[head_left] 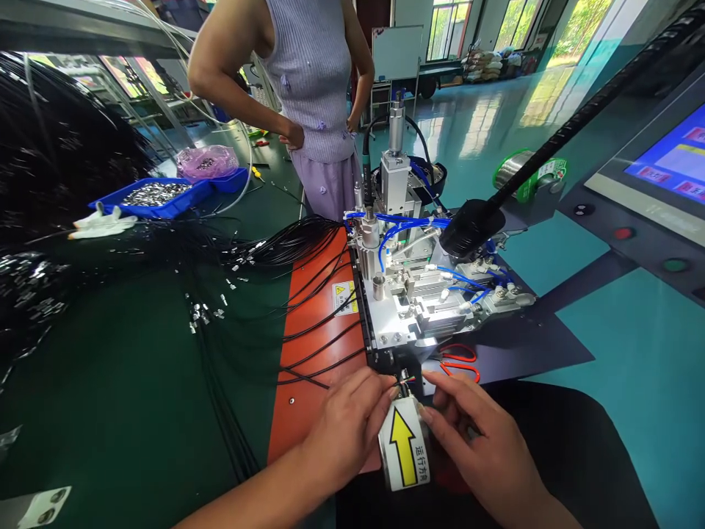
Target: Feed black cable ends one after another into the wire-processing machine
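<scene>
My left hand (352,415) is closed, thumb and index finger pinching a thin cable whose fine coloured wire ends (407,380) stick out to the right. My right hand (474,433) is just right of these ends, thumb and index finger apart, with nothing visible between them. Below the wires, between both hands, is a metal block with a white label and yellow arrow (405,448). Directly beyond the hands stands a silver machine (435,301) with blue air tubes. Several black cables (324,316) lie across the orange plate (308,294) at its left.
Red-handled scissors (463,367) lie by the machine's front. A black lamp (468,228) hangs over it. The control panel (622,220) is at right, near a solder wire spool (529,175). Blue trays (159,211) and cable bundles lie left. A person (313,88) stands behind the machine.
</scene>
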Motion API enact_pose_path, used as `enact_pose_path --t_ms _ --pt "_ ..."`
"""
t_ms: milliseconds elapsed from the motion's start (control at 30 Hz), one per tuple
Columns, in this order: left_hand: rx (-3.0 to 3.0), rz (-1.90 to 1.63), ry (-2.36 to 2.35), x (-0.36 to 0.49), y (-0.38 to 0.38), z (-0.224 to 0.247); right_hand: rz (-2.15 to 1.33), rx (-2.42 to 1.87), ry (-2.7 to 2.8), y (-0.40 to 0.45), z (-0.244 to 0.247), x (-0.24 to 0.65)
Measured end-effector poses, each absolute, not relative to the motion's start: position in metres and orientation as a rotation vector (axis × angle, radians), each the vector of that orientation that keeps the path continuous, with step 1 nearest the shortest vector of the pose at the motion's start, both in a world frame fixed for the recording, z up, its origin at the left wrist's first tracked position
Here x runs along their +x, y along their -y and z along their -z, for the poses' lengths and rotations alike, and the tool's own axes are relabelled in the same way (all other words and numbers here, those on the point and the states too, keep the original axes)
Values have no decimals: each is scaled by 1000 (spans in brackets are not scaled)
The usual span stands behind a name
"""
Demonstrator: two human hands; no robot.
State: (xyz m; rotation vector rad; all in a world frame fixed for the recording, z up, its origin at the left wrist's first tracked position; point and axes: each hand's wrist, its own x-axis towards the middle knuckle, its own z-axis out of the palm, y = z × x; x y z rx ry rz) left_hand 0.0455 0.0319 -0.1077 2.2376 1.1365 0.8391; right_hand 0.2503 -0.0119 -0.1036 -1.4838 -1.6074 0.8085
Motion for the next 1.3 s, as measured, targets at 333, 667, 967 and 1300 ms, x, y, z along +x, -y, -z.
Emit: enact_pose_path --t_ms 333,667,967,1300 --pt "2227 -794 -1185 47 -32 107 -725 -1438 1711 14 107 244" --pt "2201 -789 -1191 48 -31 108 -815 -1398 1708 16 109 241" --pt "2223 -765 -1220 48 -32 107 -961 -1427 1488 13 107 236" --pt "2252 -700 -1182 46 -32 104 -953 -1530 1397 -3 107 226"
